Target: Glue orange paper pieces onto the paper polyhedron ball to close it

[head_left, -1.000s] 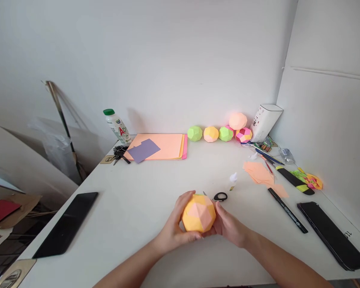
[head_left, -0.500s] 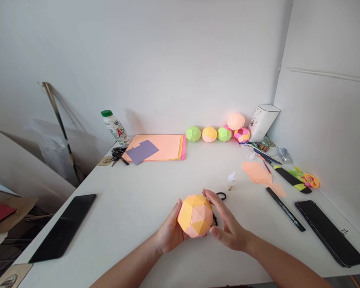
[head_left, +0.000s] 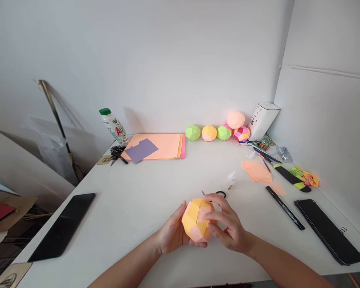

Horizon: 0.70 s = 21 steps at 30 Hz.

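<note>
A faceted paper ball (head_left: 193, 218) in yellow-orange and peach sits low in the middle, above the table front. My left hand (head_left: 172, 234) cups it from the left and below, its thumb up along the side. My right hand (head_left: 228, 226) grips the ball's right side, fingertips and thumb pressed on its facets. Just behind them lie scissors (head_left: 221, 194); a black handle loop and a blade tip show, the rest is hidden. A small white-capped glue bottle (head_left: 231, 180) stands a little farther back.
Several finished paper balls (head_left: 209, 133) line the wall. Coloured paper sheets (head_left: 165, 146) with a purple piece (head_left: 142, 150) lie back left, near a bottle (head_left: 114, 126) and keys (head_left: 118, 153). Rightward are peach cutouts (head_left: 256, 171), a marker (head_left: 285, 208), a utility knife (head_left: 292, 178) and a phone (head_left: 328, 232).
The ball has turned and shifted slightly right. My right hand's fingers have closed in from beside it onto its facets. The scissors' blade tip now shows behind it.
</note>
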Tool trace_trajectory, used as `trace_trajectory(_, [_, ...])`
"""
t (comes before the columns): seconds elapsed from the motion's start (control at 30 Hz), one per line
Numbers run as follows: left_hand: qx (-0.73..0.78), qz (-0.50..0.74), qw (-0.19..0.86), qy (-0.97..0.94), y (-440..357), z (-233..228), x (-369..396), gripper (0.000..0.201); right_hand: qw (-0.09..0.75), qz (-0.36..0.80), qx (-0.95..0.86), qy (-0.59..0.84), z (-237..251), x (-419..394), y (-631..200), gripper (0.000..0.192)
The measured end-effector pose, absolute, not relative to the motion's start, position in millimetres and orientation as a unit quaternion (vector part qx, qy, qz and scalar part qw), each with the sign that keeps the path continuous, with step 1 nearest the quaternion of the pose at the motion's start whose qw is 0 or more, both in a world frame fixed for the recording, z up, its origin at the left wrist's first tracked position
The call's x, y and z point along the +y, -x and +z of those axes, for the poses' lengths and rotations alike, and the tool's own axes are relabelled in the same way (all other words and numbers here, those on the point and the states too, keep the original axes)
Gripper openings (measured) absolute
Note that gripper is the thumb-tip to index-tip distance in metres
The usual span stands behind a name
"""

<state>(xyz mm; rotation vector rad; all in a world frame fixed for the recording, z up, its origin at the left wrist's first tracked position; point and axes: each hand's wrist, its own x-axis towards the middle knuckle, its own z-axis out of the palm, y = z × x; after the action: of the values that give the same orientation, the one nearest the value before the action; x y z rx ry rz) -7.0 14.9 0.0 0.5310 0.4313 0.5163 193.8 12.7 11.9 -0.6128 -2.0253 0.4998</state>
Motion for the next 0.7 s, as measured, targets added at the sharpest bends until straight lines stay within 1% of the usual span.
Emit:
trace_trajectory(0.23, [0.211, 0.24, 0.91, -0.264, 7.5, 4.9, 15.7, 0.074, 0.481, 0.197, -0.819, 0.243, 13.9, 13.4, -192.7, 0.023])
trace_trajectory(0.5, [0.209, 0.238, 0.906, -0.279, 7.3, 4.7, 15.0, 0.073, 0.479, 0.196, -0.822, 0.236, 15.3, 13.7, -192.3, 0.024])
trace_trajectory(0.7, [0.19, 0.24, 0.897, -0.32, 8.4, 7.0, 15.1, 0.063, 0.481, 0.188, -0.825, 0.23, 16.7, 14.3, -192.0, 0.023])
